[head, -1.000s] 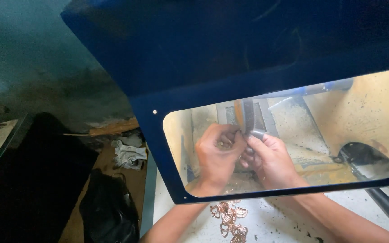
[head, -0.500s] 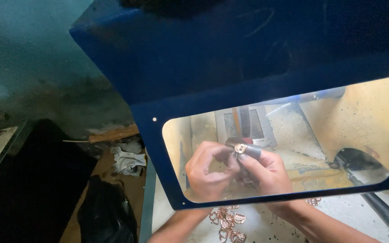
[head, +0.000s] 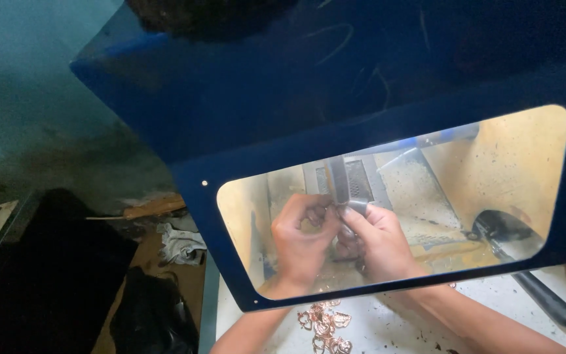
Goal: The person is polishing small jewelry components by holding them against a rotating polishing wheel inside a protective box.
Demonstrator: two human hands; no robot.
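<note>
The small metal piece (head: 355, 208) sits between the two hands inside the blue cabinet (head: 244, 111), seen through its clear viewing window (head: 525, 164). Only a short grey, dull-shining end shows above the fingers, just under a grey vertical bar (head: 339, 178) that stands in front of a grilled panel at the far wall. Its long axis seems to run left to right across the scene, but most of it is covered by fingers, so which way it points cannot be told.

The right hand (head: 380, 241) pinches the piece, thumb and forefinger pressed together on its visible end. The left hand (head: 301, 237) is curled close beside it, fingers folded in towards the same spot and touching the right hand's fingers; whether it grips the piece too cannot be told. Both forearms reach in from the near edge under the cabinet's front panel.

On the white work surface (head: 388, 328) just near the window's lower rim lies a small heap of copper-coloured ornaments (head: 325, 324), leaf-like in outline. To the right, a dark scoop with a black handle (head: 532, 288) lies with its bowl inside the cabinet and its handle pointing near and right. The cabinet's inside is sandy yellow. On the left, low down, lie crumpled cloth (head: 178, 242) and a black bag (head: 152, 311).
</note>
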